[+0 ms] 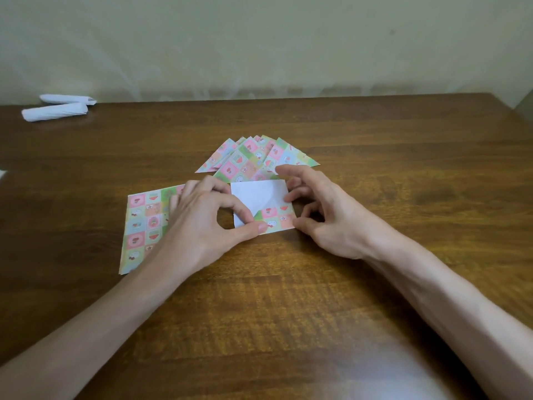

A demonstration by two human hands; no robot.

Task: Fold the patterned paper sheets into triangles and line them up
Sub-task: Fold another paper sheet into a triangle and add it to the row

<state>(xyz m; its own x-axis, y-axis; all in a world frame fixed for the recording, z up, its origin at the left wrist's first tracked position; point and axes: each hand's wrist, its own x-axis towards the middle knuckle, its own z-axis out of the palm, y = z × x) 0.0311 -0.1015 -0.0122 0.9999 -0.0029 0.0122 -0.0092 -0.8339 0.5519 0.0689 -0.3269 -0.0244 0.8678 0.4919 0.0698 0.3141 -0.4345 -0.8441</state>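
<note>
- Pinching the half-folded sheet (261, 197) at its near edge, our left thumb (248, 229) and forefinger meet in a ring, just where the patterned flap meets the white underside.
- Our left hand (199, 223) curls round that pinch, and its other fingers rest on the stack of flat sheets (144, 223) beneath it.
- Our right hand (326, 217) is loosely curled. Its fingertips (290, 197) touch the sheet's right edge and its thumb sits by the near right corner; we cannot tell whether it truly grips.
- The sheet lies on the wooden table (288, 298) between both hands, white side up, one patterned corner turned over.
- Just behind it the folded triangles (259, 157) fan out, overlapping.
- Two white paper rolls (57, 108) lie at the table's far left, well apart.
</note>
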